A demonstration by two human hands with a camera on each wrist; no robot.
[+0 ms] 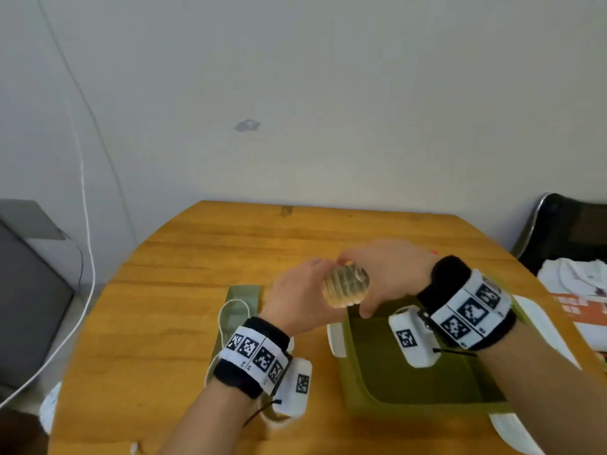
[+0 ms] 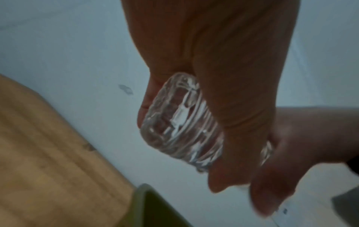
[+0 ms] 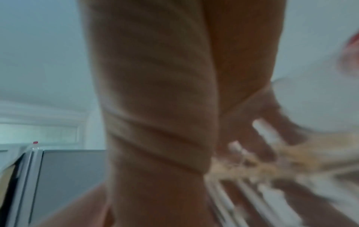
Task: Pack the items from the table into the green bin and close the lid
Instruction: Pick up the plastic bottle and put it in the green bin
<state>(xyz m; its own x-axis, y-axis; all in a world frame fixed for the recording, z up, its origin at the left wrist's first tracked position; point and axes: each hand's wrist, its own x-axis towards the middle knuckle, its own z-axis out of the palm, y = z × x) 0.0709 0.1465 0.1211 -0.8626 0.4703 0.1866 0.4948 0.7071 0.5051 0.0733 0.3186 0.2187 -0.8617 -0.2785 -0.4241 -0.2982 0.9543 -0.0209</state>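
The ribbed clear glass (image 1: 346, 284) is held in the air just above the far edge of the open green bin (image 1: 410, 372), clasped between both hands — the left hand (image 1: 297, 298) curled round one side, the right hand (image 1: 384, 274) round the other. It looks thick-walled, see-through and empty. Packing seems barely begun: what shows of the bin's inside is bare, and a green lid (image 1: 243, 302) lies on the wooden surface (image 1: 164, 307) beside it — not yet on.

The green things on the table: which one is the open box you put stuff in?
The green bin under the right hand: deep, hollow, white clips on its sides. The green piece behind the left hand looks flat, probably the lid.
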